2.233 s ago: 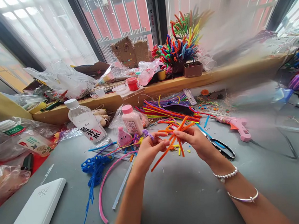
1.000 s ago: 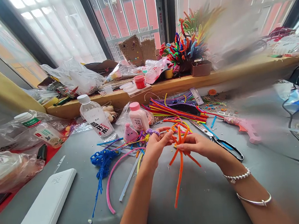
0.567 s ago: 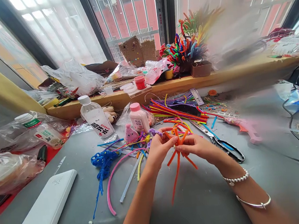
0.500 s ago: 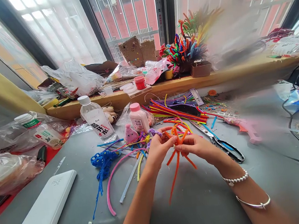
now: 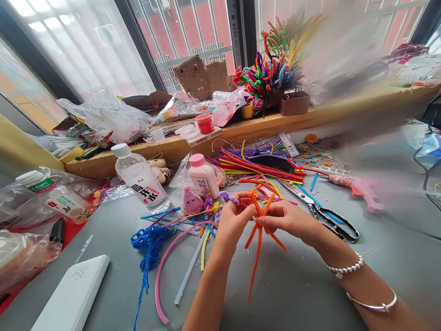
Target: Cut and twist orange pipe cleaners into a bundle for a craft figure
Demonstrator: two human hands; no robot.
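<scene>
Held up between both hands is a cluster of orange pipe cleaners (image 5: 259, 237), its stems splaying out from a joined middle. My left hand (image 5: 235, 225) pinches it from the left, fingertips at its centre. From the right, my right hand (image 5: 284, 218) grips the same cluster between thumb and forefinger. One longer orange stem hangs down below the hands. Just beyond lie scissors (image 5: 322, 213) and loose coloured pipe cleaners (image 5: 257, 164). Beside my left wrist are a pink pipe cleaner (image 5: 163, 270), a clear glue stick (image 5: 188, 280) and a blue knotted piece (image 5: 149, 240).
A water bottle (image 5: 141, 181), a pink-capped bottle (image 5: 203, 177) and a small pink plush figure (image 5: 191, 202) stand at the back left. A white power bank (image 5: 67, 315) lies front left. A pink glue gun (image 5: 359, 191) is at right, near a black cable (image 5: 439, 207).
The view has shifted slightly. Both hands stay on the orange cluster, with only small finger movements and a slight turn of its stems.
</scene>
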